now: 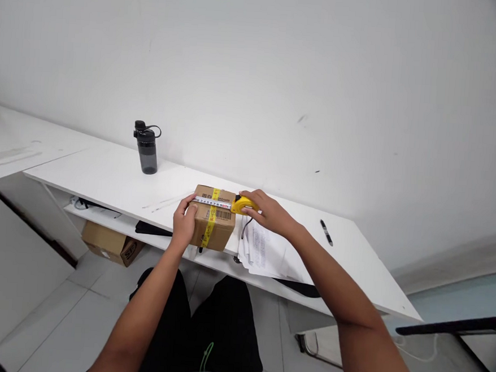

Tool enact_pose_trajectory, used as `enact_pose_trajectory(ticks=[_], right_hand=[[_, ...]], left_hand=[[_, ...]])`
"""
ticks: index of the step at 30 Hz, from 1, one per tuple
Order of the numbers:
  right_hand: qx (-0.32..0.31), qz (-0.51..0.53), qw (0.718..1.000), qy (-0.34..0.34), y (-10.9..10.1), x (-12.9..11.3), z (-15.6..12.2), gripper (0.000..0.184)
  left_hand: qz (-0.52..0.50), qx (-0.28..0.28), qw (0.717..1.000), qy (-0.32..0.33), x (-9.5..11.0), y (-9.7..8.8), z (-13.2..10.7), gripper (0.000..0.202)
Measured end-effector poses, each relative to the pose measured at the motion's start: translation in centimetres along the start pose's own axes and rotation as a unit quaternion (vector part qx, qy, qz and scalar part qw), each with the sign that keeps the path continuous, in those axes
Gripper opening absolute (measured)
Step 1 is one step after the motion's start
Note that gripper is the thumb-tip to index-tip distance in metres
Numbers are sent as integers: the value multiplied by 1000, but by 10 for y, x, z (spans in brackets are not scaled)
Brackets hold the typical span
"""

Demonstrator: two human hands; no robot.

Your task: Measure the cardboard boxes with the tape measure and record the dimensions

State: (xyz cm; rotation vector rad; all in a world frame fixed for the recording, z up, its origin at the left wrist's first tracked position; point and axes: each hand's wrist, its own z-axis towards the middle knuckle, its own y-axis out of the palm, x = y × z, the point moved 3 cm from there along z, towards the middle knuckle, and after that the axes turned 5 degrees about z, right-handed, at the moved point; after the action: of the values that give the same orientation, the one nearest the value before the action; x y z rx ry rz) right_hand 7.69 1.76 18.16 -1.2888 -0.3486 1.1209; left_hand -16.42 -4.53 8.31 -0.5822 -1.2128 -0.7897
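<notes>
A small cardboard box (217, 229) with a yellow strap round it sits near the front edge of a white desk (116, 179). My left hand (185, 220) grips the box's left end, its thumb pinning the end of a tape measure's blade on the top. My right hand (267, 212) is closed on the yellow tape measure case (241, 205) at the box's right end. The white blade (213, 203) is stretched flat across the top of the box between my hands.
A dark water bottle (147, 148) stands on the desk to the back left. White papers (264, 249) lie right of the box, a black pen (326, 232) farther right. Under the desk sits another cardboard box (113, 243). The wall rises right behind the desk.
</notes>
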Motion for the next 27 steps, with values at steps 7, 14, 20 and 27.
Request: enact_pose_trajectory(ticks=[7,14,20,27], right_hand=[[9,-4,1000,14,-4,6,-8,43],[60,18,998,3,3,6,-12,44],[51,0,998,-45,20,-17,29,47],[72,28,992,-98,63,-48,92,48]], left_hand=[[-4,7,1000,-3,3,-2,-7,36],[-23,14,1000,-2,1,1,-6,36],[-17,-9,1000,-16,1,2,-4,38],[-66,-20,998,-14,-1,6,-1,64]])
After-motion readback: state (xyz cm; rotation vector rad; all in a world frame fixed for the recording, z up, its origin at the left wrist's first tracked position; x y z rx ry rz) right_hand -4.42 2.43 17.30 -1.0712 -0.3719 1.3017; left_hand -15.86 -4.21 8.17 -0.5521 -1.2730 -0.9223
